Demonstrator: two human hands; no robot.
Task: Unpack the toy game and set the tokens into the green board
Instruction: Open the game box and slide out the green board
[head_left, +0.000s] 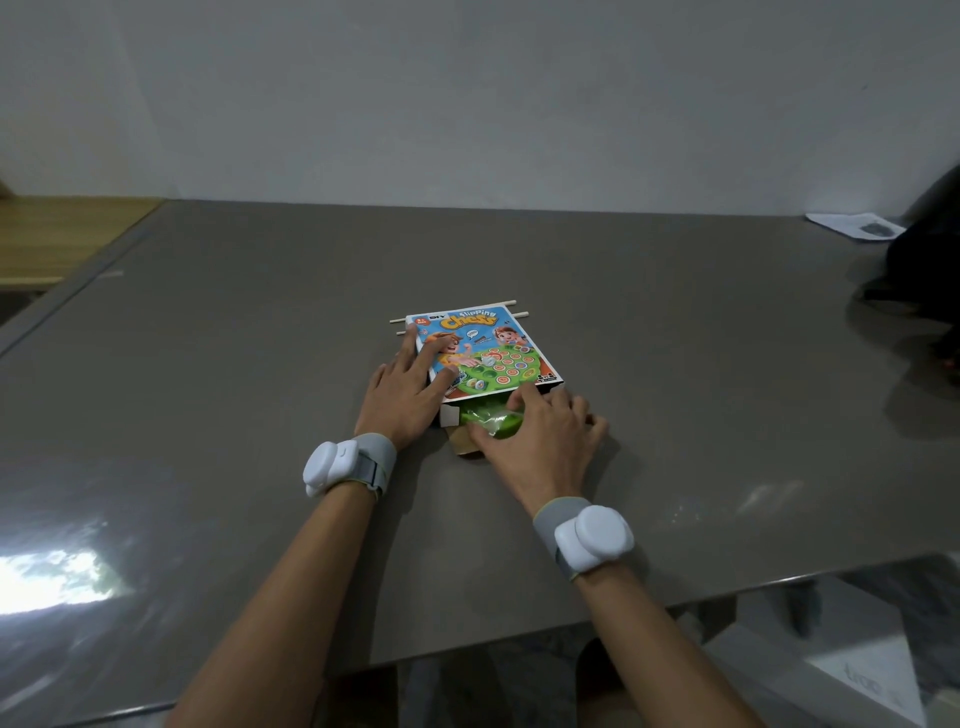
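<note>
Seen from the head camera, the person's left hand (410, 395) is pressing down with spread fingers (427, 358) on the flat colourful cardboard game box (483, 348). The box is lying on the grey bench (260, 364), its long axis running away from them. The green plastic board (493, 422), film-wrapped, is poking out of the box's near open end. The right hand (540, 431) is curling round it, so a pull bodywards looks likely.

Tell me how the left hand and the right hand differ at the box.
The left hand lies flat with straight fingers, while the right hand is curled. The left hand presses on the box top, whereas the right hand grips the green board sticking out of the box's open near end. Both wear grey wrist straps carrying white pods.
</note>
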